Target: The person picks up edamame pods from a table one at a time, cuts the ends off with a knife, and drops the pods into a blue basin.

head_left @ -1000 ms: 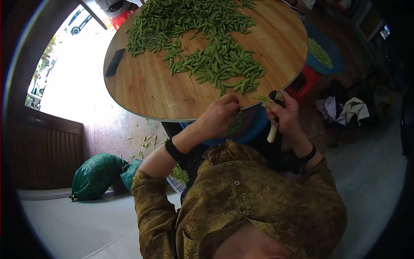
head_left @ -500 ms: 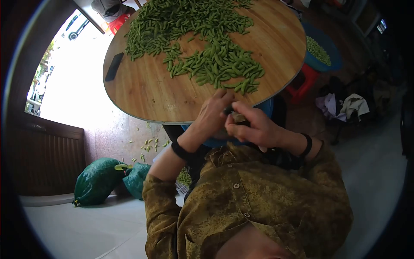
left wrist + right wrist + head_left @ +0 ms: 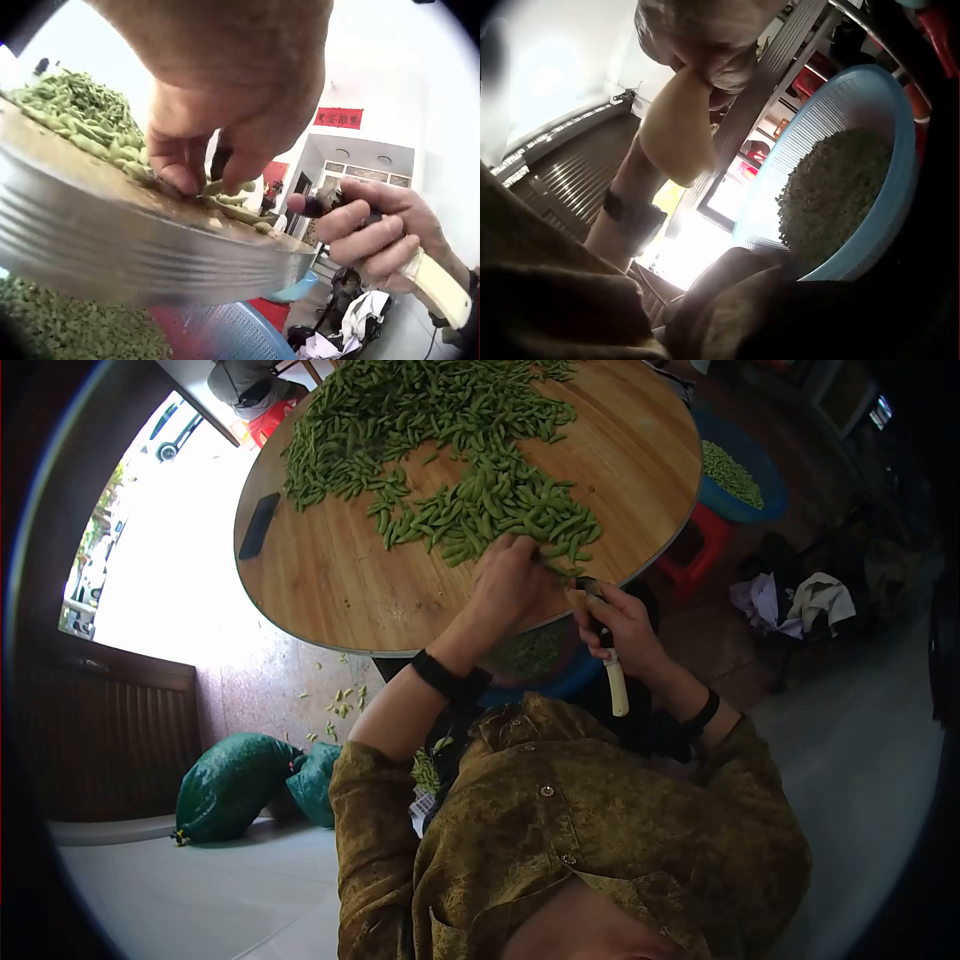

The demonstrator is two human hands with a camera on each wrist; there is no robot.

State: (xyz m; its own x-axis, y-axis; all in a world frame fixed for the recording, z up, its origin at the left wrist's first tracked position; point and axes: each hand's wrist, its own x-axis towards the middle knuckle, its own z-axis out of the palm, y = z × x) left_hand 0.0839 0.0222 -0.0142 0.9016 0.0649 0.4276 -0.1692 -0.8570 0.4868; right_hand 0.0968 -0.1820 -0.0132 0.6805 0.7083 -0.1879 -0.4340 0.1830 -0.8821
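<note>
Green pods (image 3: 490, 500) are spread over a round wooden table (image 3: 640, 480). My left hand (image 3: 503, 580) reaches over the near rim to the front of the pile. In the left wrist view, its thumb and fingers pinch at a pod (image 3: 214, 187) just inside the table edge. To its right, my right hand (image 3: 625, 628) has its fingers curled round a tool with a cream handle (image 3: 617, 685). The handle's end points down toward my body, and the tool's working end is mostly covered by the fingers. The right wrist view shows the handle (image 3: 679, 131) close up.
A blue basket (image 3: 907, 150) with small green pieces stands below the near rim. Another blue basin (image 3: 770, 470) sits on a red stool (image 3: 712, 550) at right. A dark flat object (image 3: 259, 525) lies at the table's left. Green sacks (image 3: 235, 785) are on the floor.
My hands were together half a second ago and now are apart. The left moved up onto the pods at the table's front; the right moved right with the cream-handled tool.
</note>
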